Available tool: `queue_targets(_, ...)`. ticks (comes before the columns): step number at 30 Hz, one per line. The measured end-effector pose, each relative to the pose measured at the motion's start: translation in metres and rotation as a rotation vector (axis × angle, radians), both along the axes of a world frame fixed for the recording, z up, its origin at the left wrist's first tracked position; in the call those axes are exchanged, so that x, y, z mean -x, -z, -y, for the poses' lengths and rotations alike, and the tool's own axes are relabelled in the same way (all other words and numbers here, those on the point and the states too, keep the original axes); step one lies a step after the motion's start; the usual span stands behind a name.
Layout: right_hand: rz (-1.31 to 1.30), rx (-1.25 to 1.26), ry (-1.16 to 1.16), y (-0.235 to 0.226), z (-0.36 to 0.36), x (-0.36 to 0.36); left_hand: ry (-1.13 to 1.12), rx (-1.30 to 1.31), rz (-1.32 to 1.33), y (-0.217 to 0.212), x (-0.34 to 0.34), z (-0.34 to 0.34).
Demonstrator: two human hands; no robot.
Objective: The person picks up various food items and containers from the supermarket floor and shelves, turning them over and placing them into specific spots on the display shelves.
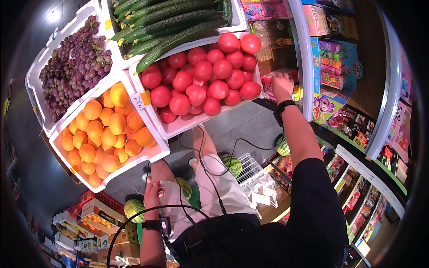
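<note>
My right hand [282, 85] reaches forward to a pink and red packaged box [273, 81] on a lower shelf, right of the white crate of red tomatoes [205, 80]; its fingers curl on the box's edge. My left hand [152, 193] rests on my thigh near my light shorts [214, 187], fingers loosely bent, holding nothing. Both wrists wear black straps, with a small device on the left one and black cables running to my waist.
White crates hold oranges [103, 129], purple grapes [78, 62] and cucumbers [170, 22]. Small watermelons [232, 164] lie on the floor by a white wire basket [250, 169]. Shelves of colourful packaged goods [333, 67] curve along the right. Stacked boxes [96, 214] sit lower left.
</note>
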State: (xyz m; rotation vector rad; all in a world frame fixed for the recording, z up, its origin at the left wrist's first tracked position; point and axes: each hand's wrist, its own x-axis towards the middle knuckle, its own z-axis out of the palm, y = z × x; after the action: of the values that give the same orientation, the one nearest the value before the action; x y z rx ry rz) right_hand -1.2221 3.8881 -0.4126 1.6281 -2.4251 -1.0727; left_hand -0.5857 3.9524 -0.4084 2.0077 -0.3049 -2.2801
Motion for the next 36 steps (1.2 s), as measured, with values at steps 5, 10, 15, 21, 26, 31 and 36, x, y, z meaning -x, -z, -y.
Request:
queue_targets(5,0.101,-0.069,-0.037,-0.011,0.007,0.000,0.009,-0.003,-0.003,-0.016,0.015,0.005)
queue_targets(10,0.182,0.233,0.034,-0.025,0.000,-0.021,0.044,0.024,-0.002,-0.020,0.037,0.015)
queue_targets(15,0.330,0.858,0.855,0.015,-0.044,-0.030,0.021,0.005,-0.071,-0.017,0.057,0.027)
queue_targets(21,0.442,0.903,1.008,0.039,-0.030,-0.039,0.044,0.015,-0.069,-0.034,0.058,0.042)
queue_targets(26,0.579,1.121,0.983,0.064,-0.042,-0.034,0.143,0.022,0.011,-0.047,0.061,0.055)
queue_targets(31,0.311,0.845,0.864,0.059,-0.035,-0.027,0.191,0.016,-0.003,-0.056,0.072,0.070)
queue_targets(36,0.228,0.866,0.744,0.062,-0.037,-0.024,0.255,0.014,0.022,-0.068,0.099,0.080)
